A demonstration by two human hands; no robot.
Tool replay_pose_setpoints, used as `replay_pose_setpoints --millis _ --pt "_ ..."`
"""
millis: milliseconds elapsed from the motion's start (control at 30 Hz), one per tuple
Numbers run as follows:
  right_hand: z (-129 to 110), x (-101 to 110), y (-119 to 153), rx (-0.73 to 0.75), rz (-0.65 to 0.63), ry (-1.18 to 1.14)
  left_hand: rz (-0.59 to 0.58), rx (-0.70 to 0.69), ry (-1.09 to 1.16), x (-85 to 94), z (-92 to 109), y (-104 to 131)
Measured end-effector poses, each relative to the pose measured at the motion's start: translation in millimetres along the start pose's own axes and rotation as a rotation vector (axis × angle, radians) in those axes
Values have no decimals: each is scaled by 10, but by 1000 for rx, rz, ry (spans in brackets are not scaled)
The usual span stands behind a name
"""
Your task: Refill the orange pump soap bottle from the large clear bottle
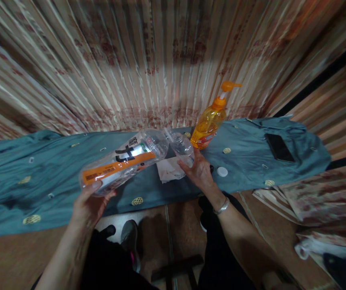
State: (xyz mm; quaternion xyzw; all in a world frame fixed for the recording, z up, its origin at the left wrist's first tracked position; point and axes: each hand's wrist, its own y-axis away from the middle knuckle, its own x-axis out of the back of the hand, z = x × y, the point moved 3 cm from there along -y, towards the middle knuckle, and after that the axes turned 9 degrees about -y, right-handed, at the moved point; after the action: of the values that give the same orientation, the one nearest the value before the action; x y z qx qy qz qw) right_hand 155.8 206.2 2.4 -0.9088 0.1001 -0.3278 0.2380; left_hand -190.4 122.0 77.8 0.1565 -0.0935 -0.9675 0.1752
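My left hand point(92, 203) grips the bottom end of a large clear plastic bottle point(127, 157) with an orange and white label. The bottle is tilted over the cloth, its neck end pointing up and to the right. In my right hand point(200, 169) is a smaller clear plastic bottle point(181, 145), fingers closed around its near end. The two clear pieces meet at the neck end; whether they touch or are joined I cannot tell. A piece of white paper point(169, 169) lies beneath. Beyond my right hand stands a pump bottle point(207, 125) of orange liquid.
A teal patterned cloth point(55, 161) covers the long surface. Right of my right hand lie a white cap point(222, 172) and a small black item partly hidden. A black phone point(278, 147) rests farther right. Pleated curtains point(130, 60) hang behind; a dark stool point(177, 269) shows below.
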Motion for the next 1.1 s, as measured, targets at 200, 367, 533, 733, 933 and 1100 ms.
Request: replay_pose_setpoints --millis 200,367,533,733,933,1100 --pt "-14 -14 19 -3 -16 -3 59 -63 -46 -67 67 26" --pt "15 -15 20 -10 -26 -12 57 -103 -46 -76 81 32" --pt "52 -20 7 13 -7 -11 61 -128 -32 -57 56 44" --pt "90 -55 -39 35 -12 -14 47 -131 -23 -34 59 18" --pt "144 -99 -70 44 3 -13 14 -112 -42 45 17 -63" --pt "170 -110 -60 30 28 -55 -14 -100 -48 107 -48 -123"
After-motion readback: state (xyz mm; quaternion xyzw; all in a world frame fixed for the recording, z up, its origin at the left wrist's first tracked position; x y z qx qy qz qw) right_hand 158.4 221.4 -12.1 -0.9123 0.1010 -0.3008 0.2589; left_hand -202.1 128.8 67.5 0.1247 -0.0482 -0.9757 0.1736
